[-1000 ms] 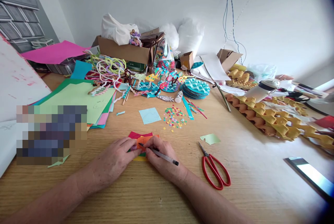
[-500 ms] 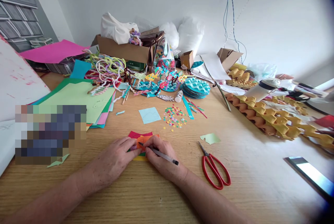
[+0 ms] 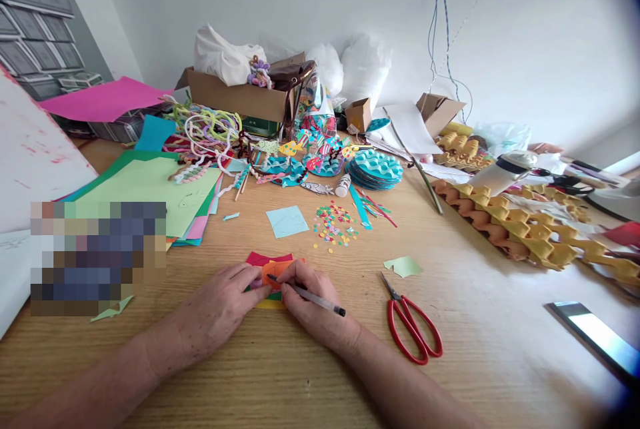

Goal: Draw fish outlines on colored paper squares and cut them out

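Note:
A small piece of orange paper [image 3: 280, 269] with drawn lines on it lies at the front middle of the table, on top of red paper [image 3: 257, 259], with green and yellow paper edges [image 3: 267, 305] showing below. My left hand [image 3: 220, 302] holds its left side down with thumb and forefinger. In my right hand [image 3: 313, 302] is a clear pen [image 3: 320, 300] with a black end, gripped like a writing tool, its tip on the orange paper. Red-handled scissors [image 3: 411, 322] lie to the right, beside a pale green paper scrap [image 3: 404, 266].
Past my hands are a light blue sheet [image 3: 287, 221] with a drawn outline and scattered confetti dots [image 3: 333, 219]. Coloured paper [image 3: 145, 182] is stacked left. Blue wavy discs [image 3: 375, 169], egg cartons [image 3: 505, 222] and a phone [image 3: 595, 332] stand or lie further right.
The pen and my right hand have shifted very slightly to the right on the orange paper. My left hand stays in place.

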A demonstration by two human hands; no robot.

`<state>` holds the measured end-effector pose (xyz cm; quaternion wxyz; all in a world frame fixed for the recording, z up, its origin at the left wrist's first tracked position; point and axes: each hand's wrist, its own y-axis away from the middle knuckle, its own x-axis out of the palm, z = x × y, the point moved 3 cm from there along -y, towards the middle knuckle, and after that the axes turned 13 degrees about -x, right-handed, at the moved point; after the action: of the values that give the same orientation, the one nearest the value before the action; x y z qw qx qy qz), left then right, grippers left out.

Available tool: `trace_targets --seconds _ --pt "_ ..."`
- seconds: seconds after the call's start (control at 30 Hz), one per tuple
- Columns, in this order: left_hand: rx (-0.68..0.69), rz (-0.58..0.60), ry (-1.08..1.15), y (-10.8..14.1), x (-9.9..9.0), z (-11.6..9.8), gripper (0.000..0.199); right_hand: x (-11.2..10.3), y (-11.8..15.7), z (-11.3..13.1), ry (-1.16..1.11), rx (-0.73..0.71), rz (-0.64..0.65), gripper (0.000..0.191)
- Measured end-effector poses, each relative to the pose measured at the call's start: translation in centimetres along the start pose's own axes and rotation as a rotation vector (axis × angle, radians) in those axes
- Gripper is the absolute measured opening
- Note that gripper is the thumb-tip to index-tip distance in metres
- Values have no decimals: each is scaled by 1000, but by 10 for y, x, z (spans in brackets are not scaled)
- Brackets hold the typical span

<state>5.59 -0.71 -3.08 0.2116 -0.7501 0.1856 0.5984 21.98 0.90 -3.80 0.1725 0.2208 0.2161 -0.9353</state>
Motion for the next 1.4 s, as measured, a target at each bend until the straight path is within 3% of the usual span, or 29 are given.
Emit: trace_targets --seconds 0.33,1.4 --pt "5 -31 2 1 5 3 29 -1 -3 5 43 26 49 12" --pt "-5 -28 -17 1 2 2 32 -2 -2 6 36 16 31 13"
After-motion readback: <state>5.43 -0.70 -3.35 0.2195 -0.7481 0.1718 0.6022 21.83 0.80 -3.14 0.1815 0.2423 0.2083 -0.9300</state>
